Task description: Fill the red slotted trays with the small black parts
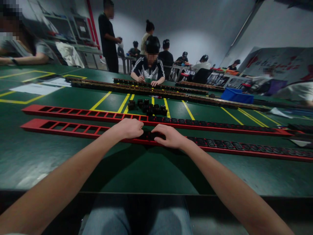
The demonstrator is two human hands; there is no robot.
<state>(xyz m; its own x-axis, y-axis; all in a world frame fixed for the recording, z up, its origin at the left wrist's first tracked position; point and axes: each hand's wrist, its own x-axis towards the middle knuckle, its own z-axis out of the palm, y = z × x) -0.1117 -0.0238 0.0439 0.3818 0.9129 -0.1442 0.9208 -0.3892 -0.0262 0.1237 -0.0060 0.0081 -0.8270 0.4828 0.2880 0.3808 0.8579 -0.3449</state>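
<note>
Two long red slotted rails lie side by side across the table, the near rail [234, 152] and the far rail [70, 112]. Black square modules fill the right stretches of both, while open slots show at their left ends. My left hand [129, 129] is closed, its knuckles up, over the middle of the near rail; whatever its fingers hold is hidden. Just right of it, my right hand [170, 135] curls thumb and fingers around a black module [147, 134] in the same rail. Several loose black modules [156, 109] sit in a cluster beyond the far rail.
Dark long rails [171, 93] stretch across the green table [146, 173] farther back. A blue bin [236, 95] stands at the back right, and white papers [34, 88] lie at the left. Opposite me, a co-worker [149, 67] handles small parts.
</note>
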